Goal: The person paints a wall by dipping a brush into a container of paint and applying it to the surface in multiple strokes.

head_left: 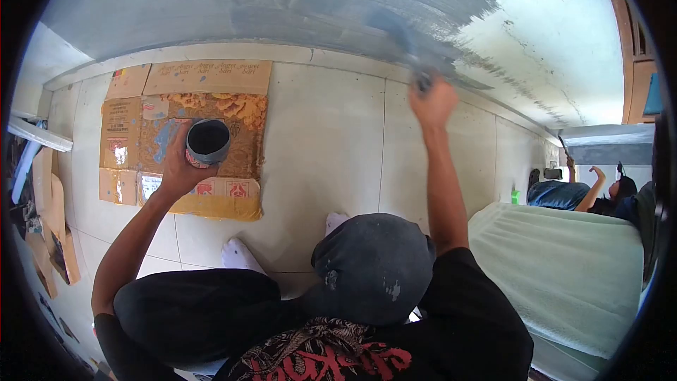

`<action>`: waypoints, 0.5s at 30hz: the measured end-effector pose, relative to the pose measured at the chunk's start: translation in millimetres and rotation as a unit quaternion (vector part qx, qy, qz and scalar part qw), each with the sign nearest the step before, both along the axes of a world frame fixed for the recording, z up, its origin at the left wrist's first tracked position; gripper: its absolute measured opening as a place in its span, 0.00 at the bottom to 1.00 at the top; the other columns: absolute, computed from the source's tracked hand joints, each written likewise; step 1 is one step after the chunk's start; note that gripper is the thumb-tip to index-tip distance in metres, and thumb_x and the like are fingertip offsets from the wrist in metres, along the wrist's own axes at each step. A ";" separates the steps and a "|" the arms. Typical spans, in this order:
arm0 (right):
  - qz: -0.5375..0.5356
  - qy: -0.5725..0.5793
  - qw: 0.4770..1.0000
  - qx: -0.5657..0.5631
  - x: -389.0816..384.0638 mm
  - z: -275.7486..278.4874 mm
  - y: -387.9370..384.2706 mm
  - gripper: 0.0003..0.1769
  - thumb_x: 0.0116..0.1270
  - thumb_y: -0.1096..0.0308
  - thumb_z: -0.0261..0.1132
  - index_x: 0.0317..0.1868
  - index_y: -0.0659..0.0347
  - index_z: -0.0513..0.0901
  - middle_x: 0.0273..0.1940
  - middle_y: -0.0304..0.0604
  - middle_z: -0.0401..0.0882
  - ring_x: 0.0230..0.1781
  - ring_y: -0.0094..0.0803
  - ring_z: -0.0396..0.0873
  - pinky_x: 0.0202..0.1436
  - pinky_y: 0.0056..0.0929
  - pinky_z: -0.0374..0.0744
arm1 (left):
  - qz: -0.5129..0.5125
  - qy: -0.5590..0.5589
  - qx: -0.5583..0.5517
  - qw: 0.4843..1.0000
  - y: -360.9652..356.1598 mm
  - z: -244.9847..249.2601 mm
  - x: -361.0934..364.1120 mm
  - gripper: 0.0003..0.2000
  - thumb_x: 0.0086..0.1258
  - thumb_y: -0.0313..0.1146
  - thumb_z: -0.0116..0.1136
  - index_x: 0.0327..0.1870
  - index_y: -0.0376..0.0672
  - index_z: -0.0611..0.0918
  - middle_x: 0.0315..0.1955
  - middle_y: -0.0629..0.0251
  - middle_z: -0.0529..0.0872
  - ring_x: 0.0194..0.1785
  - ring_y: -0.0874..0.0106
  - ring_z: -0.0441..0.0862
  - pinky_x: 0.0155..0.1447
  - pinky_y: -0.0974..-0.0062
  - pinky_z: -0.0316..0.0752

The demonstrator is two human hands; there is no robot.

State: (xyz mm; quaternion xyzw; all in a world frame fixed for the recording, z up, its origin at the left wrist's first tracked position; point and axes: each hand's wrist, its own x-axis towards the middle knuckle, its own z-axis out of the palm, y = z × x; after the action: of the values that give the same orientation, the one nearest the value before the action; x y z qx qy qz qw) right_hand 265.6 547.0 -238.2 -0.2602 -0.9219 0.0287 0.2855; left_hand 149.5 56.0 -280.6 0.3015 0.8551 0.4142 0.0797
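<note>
My left hand (182, 166) is wrapped round a paint-smeared cup (209, 140) with dark contents, above a flattened cardboard sheet (243, 116) on the floor. Held up at the wall (282, 7), my right hand (432, 102) is closed on the dark handle of a brush-like tool (405, 46). The tool's head is smeared by motion and lies against the grey-painted part of the wall; whether it touches cannot be made out. Grey streaks end to the right of it, where the wall is pale.
Pale floor tiles (321, 134) run along the wall base. At the right stands a surface covered with light green cloth (564, 261). Beyond it, another person (599, 194) is low near the floor. Cardboard pieces (53, 219) lie at the far left.
</note>
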 end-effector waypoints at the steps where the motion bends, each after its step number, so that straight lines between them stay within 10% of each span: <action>1: -0.037 0.003 0.999 0.014 16.6 2.0 17.8 0.14 0.54 0.59 0.72 0.41 0.53 0.88 0.27 0.49 0.85 0.29 0.50 0.85 0.33 0.45 0.81 | -0.009 -0.006 0.008 1.000 -1.4 -4.1 -1.3 0.41 0.42 0.29 0.78 0.64 0.38 0.71 0.52 0.53 0.83 0.57 0.54 0.81 0.62 0.61 0.76; 8: -0.291 -0.005 0.956 0.022 115.3 31.8 89.5 0.13 0.59 0.57 0.71 0.41 0.52 0.88 0.28 0.47 0.87 0.31 0.48 0.86 0.38 0.44 0.82 | 0.000 -0.023 0.011 1.000 -1.1 -8.3 -3.8 0.41 0.42 0.28 0.77 0.63 0.38 0.71 0.51 0.53 0.83 0.58 0.54 0.81 0.62 0.62 0.75; 15: -0.144 0.038 0.988 0.037 50.2 7.0 62.3 0.14 0.54 0.61 0.72 0.41 0.55 0.88 0.30 0.53 0.86 0.31 0.52 0.85 0.37 0.47 0.81 | -0.001 -0.036 0.019 0.999 6.7 -5.6 -3.2 0.41 0.42 0.28 0.77 0.63 0.37 0.71 0.52 0.52 0.83 0.59 0.54 0.81 0.64 0.61 0.74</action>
State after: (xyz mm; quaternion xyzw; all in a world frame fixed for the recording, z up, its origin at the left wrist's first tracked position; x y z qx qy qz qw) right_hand 315.9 609.4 -231.3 -0.3783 -0.8636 -0.0369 0.3313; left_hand 146.3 62.7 -286.2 0.2888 0.8434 0.4408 0.1049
